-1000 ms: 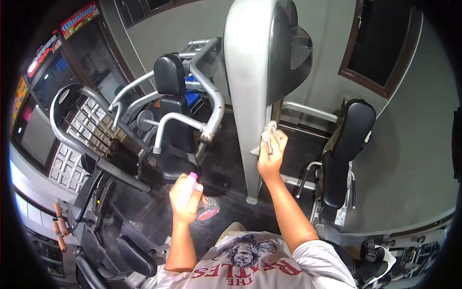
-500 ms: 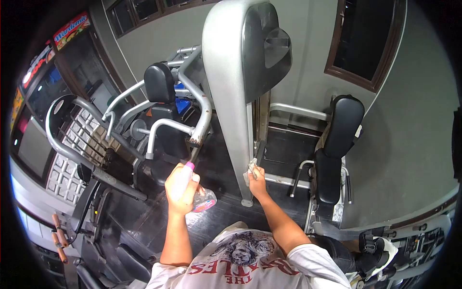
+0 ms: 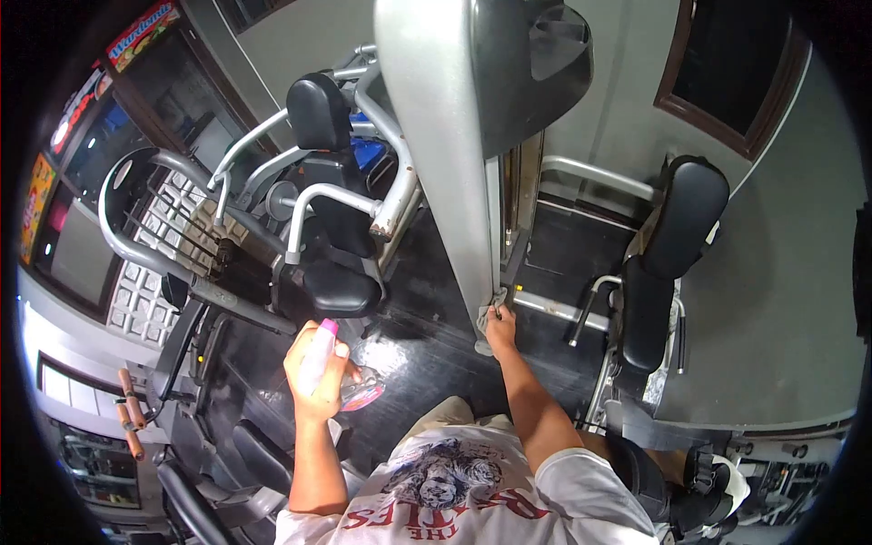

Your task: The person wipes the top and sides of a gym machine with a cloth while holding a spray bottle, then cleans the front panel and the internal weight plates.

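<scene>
My left hand (image 3: pixel 313 371) is wrapped round the neck of a clear spray bottle (image 3: pixel 365 389) with a white and pink spray head. The bottle tilts, its base pointing right, in the air above the dark floor. My right hand (image 3: pixel 500 327) grips a grey cloth (image 3: pixel 486 332) and presses it against the lower part of a tall silver machine column (image 3: pixel 436 136), near its foot. Part of the cloth hangs below the fingers.
A machine with a black padded seat (image 3: pixel 338 289) and backrest stands front left. To the right is a black padded bench (image 3: pixel 647 318) with side handles. A window (image 3: pixel 734 73) is in the grey wall behind. More gym equipment lines the left side, near an orange-handled bar (image 3: pixel 130 413).
My right hand has moved lower along the column with the cloth. My left hand, still holding the spray bottle, has shifted left and slightly down. The view has tilted downward and closer.
</scene>
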Demonstrator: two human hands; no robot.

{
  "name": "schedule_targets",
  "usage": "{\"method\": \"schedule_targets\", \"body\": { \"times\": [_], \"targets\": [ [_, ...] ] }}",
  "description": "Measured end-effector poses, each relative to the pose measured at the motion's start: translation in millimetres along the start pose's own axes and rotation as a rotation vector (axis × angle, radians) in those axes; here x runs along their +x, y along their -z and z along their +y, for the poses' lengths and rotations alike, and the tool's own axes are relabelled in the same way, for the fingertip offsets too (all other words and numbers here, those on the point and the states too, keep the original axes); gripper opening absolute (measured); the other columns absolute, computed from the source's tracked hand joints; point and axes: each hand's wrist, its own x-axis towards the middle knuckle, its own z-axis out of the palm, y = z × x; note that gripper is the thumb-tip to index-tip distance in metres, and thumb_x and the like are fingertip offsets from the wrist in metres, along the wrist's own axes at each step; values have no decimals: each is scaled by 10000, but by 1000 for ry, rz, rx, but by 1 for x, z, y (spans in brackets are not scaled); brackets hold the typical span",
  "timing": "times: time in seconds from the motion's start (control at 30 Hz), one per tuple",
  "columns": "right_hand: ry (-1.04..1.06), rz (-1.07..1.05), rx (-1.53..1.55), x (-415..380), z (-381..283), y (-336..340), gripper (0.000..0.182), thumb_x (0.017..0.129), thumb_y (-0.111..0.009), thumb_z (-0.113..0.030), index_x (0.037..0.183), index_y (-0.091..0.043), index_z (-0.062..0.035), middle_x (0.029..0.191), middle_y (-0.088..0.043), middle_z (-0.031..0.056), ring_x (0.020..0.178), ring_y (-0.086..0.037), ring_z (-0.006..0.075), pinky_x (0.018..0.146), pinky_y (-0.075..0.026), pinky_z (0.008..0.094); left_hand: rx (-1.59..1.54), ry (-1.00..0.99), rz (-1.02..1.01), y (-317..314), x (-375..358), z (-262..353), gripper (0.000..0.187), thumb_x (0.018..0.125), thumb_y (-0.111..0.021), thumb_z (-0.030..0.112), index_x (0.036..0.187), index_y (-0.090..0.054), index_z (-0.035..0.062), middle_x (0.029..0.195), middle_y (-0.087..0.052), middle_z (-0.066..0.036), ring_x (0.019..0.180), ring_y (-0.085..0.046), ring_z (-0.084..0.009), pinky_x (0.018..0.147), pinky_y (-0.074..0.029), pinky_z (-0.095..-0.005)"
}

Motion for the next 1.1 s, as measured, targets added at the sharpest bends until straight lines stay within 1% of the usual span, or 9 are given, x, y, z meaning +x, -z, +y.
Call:
{"method": "schedule_targets", "body": {
  "times": [0.13,0.23,0.37,0.5,0.6,0.63,0.67,0.73,1.1],
  "targets": [
    [-114,69,-33,-2,-2,-9,289,1035,-602,-260,1200,-652,-29,1220,-638,257,1102,-612,425,951,-495,464,34,70,21,-3,2,6,115,934,-658,35,903,-593,-55,795,-535,-78,529,-631,-156,514,-499,-289],
    [-354,-99,164,12,12,-9,368,1052,-584,-320,1353,-626,-111,1344,-619,193,1208,-613,376,999,-485,475,67,56,10,4,1,3,124,931,-666,44,898,-593,-50,789,-539,-76,524,-626,-154,518,-494,-288],
    [-754,-62,494,30,45,-16,369,1058,-561,-326,1414,-563,-229,1341,-639,50,1214,-626,283,960,-489,582,84,38,19,13,-2,3,137,933,-673,65,897,-596,-43,778,-550,-74,521,-621,-152,529,-493,-286],
    [-962,13,674,36,52,-21,345,1039,-577,-315,1349,-605,-167,1280,-656,77,1178,-643,307,915,-527,577,85,44,33,36,-15,-3,154,943,-676,83,881,-598,-34,775,-564,-74,529,-631,-155,532,-493,-289],
    [-867,-105,666,44,37,-3,344,1024,-592,-308,1315,-625,-127,1240,-671,102,1115,-672,316,874,-541,582,83,61,59,55,-15,-8,160,946,-677,82,868,-595,-31,769,-562,-73,531,-634,-156,531,-495,-291],
    [-830,-110,620,49,28,4,334,986,-582,-263,1272,-648,-103,1243,-674,145,1040,-700,354,759,-559,600,82,75,67,59,-15,-11,161,947,-677,81,864,-594,-29,767,-561,-73,531,-634,-156,531,-496,-292],
    [-774,-169,591,51,22,11,299,1003,-559,-267,1179,-666,-50,1082,-711,146,877,-732,321,658,-574,539,64,79,62,63,-13,-14,159,948,-675,78,863,-593,-29,764,-561,-73,532,-635,-157,530,-496,-293],
    [-800,-185,637,52,2,20,264,1024,-532,-247,1127,-670,-47,936,-716,113,777,-733,284,596,-579,476,27,80,52,69,-4,-21,156,950,-671,71,861,-592,-29,759,-559,-72,533,-636,-158,529,-497,-296],
    [-498,-141,676,23,-139,60,266,1009,-595,-214,1038,-690,32,888,-721,124,738,-729,250,598,-593,397,-78,0,-115,79,50,-35,170,951,-666,73,843,-589,-35,704,-573,-77,536,-604,-149,549,-492,-291]
  ]
}}
